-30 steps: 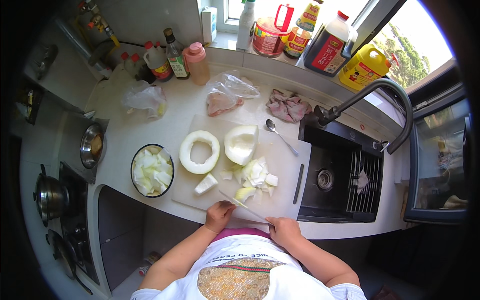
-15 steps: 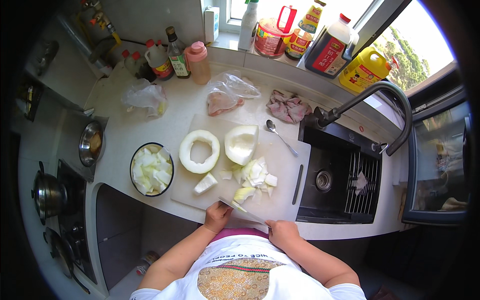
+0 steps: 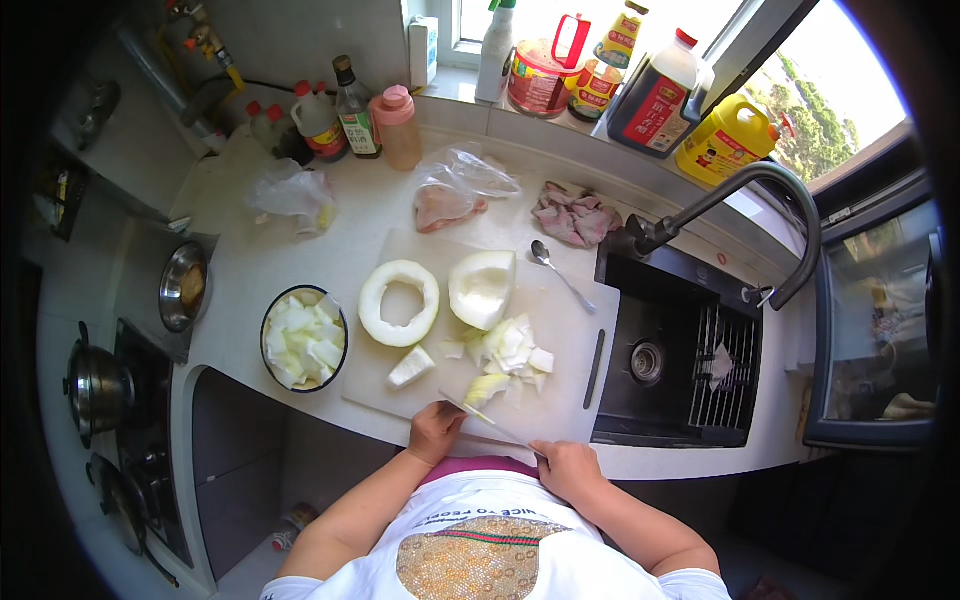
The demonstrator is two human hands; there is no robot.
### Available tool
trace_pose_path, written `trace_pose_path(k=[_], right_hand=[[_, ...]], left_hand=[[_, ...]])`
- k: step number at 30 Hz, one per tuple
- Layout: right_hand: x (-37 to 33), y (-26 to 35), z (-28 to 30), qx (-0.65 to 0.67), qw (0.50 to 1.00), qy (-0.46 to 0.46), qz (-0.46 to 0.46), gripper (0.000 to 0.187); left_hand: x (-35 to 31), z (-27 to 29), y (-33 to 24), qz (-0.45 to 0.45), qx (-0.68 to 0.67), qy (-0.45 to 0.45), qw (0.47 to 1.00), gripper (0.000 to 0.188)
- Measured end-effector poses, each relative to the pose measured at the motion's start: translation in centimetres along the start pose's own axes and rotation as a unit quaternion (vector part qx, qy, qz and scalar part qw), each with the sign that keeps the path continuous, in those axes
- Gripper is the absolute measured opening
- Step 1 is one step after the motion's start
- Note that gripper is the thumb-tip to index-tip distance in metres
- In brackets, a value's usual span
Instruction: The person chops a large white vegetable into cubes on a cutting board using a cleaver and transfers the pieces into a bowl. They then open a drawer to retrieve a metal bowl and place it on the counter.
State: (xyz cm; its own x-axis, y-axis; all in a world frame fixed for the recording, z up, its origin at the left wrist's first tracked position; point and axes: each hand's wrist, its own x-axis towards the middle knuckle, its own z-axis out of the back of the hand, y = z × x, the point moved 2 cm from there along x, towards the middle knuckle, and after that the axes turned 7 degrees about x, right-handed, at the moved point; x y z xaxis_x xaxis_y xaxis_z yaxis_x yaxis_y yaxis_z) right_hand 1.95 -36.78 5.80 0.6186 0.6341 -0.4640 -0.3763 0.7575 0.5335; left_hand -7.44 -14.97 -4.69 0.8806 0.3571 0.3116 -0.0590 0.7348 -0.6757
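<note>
My right hand (image 3: pixel 568 468) is closed round the handle end of a knife (image 3: pixel 493 426), whose blade slants up and left along the near edge of the white cutting board (image 3: pixel 565 395). At the blade's other end my left hand (image 3: pixel 435 432) is closed; what its fingers hold is hidden. Just beyond the blade lies a yellowish-green piece of melon (image 3: pixel 487 389), beside a pile of pale cut melon pieces (image 3: pixel 512 345). A thick melon ring (image 3: pixel 370 318), a hollowed melon chunk (image 3: pixel 483 290) and a small wedge (image 3: pixel 410 368) also rest on the board.
Left of the board stands a dark-rimmed bowl (image 3: pixel 305 338) of cut melon. A spoon (image 3: pixel 562 272) lies at the board's upper right, near a crumpled cloth (image 3: pixel 577 214). To the right is a black sink (image 3: pixel 625 310) with a faucet (image 3: pixel 745 178). Meat in a plastic bag (image 3: pixel 450 200) lies behind.
The knife blade has tilted slightly between my hands. Both hands stay in nearly the same place, and the melon pieces lie as before.
</note>
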Motion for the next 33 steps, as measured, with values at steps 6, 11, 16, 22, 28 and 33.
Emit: trace_pose_path(k=[6,11,16,22,28,33], right_hand=[[0.1,-0.6,-0.4,-0.014,1.0,0.019,-0.012,0.028],[1.3,-0.7,-1.5,-0.03,0.997,0.06,-0.04,0.029],[3.4,-0.3,-2.8,-0.03,0.996,0.071,-0.038,0.03],[3.9,-1.1,-1.5,-0.013,0.999,0.026,-0.021,0.027],[6.0,-2.3,0.3,0.009,0.994,-0.103,-0.028,0.02],[5.9,-2.7,1.1,0.05,0.992,-0.102,-0.048,0.019]], left_hand=[[0.2,0.1,-0.2,-0.001,-0.007,-0.004,1.0,0.011],[0.2,0.1,-0.3,-0.004,-0.012,-0.013,1.0,0.011],[0.3,0.1,-0.3,-0.004,-0.003,-0.009,1.0,0.012],[1.2,-0.9,-0.1,-0.018,0.011,0.004,1.0,0.009],[5.8,-3.5,0.7,-0.021,0.057,-0.008,0.998,0.006],[7.9,-2.9,-1.4,0.063,-0.006,0.028,0.998,0.008]])
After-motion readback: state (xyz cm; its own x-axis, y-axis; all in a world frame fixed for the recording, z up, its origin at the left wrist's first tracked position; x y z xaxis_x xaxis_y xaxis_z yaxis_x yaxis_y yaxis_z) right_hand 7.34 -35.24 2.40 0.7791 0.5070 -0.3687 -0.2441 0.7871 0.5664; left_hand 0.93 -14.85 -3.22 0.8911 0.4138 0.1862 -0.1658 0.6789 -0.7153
